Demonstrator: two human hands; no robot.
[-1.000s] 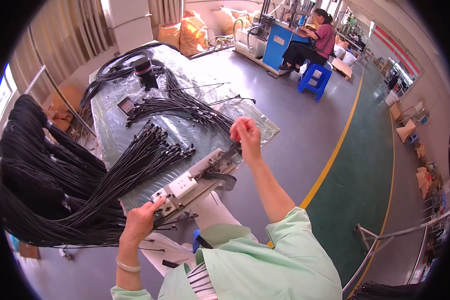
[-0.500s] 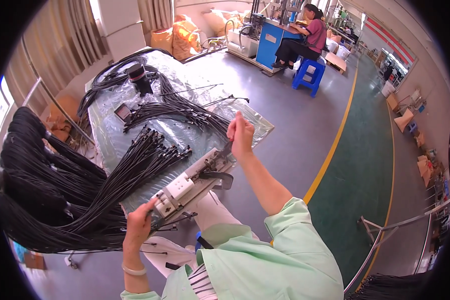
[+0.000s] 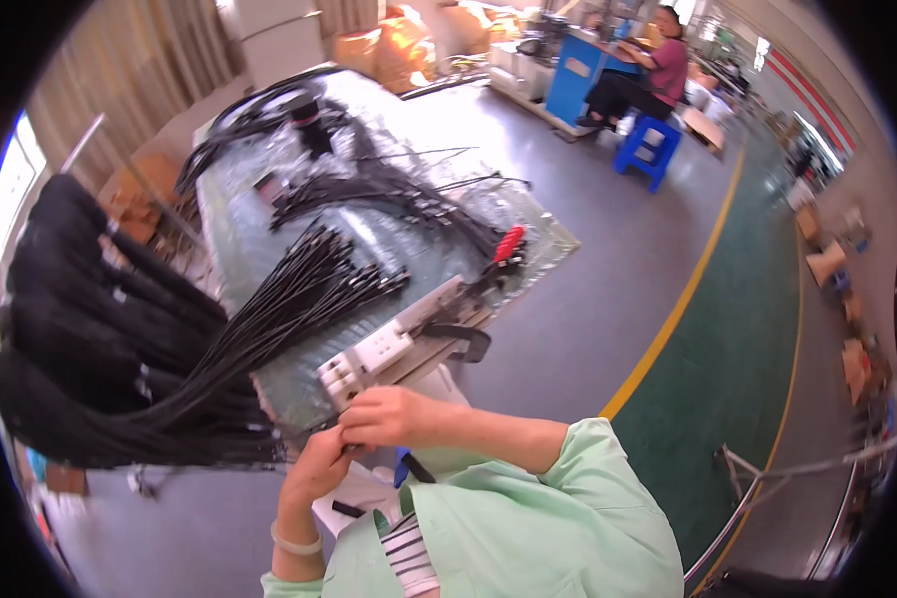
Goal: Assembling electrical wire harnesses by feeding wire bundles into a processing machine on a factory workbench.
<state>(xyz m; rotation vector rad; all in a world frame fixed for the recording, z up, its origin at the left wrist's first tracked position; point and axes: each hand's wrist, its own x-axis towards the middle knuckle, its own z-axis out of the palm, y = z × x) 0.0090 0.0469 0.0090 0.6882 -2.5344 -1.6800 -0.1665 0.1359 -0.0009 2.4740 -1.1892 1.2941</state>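
My left hand (image 3: 317, 466) and my right hand (image 3: 394, 417) meet just below the near end of a white clamping fixture (image 3: 381, 349). The fingers of both are closed together. A dark sliver at my left fingertips looks like a black cable; what my right fingers pinch is hidden. At the fixture's far end a red handle (image 3: 509, 244) stands up, with no hand on it. Near its middle a dark curved lever (image 3: 463, 339) sticks out to the right. Just left of the fixture, a fan of black cables (image 3: 304, 274) with small end fittings lies on the table.
Thick bundles of black cable (image 3: 100, 329) hang at the left. More cables and a black cylinder (image 3: 309, 125) lie on the plastic-covered table (image 3: 553, 239). A co-worker (image 3: 658, 75) sits on a blue stool (image 3: 650, 149) at a machine. A metal rail (image 3: 767, 478) stands at right.
My right hand has left the fixture's far end and come down beside my left, uncovering the red handle. My left hand has shifted slightly off the fixture's near end.
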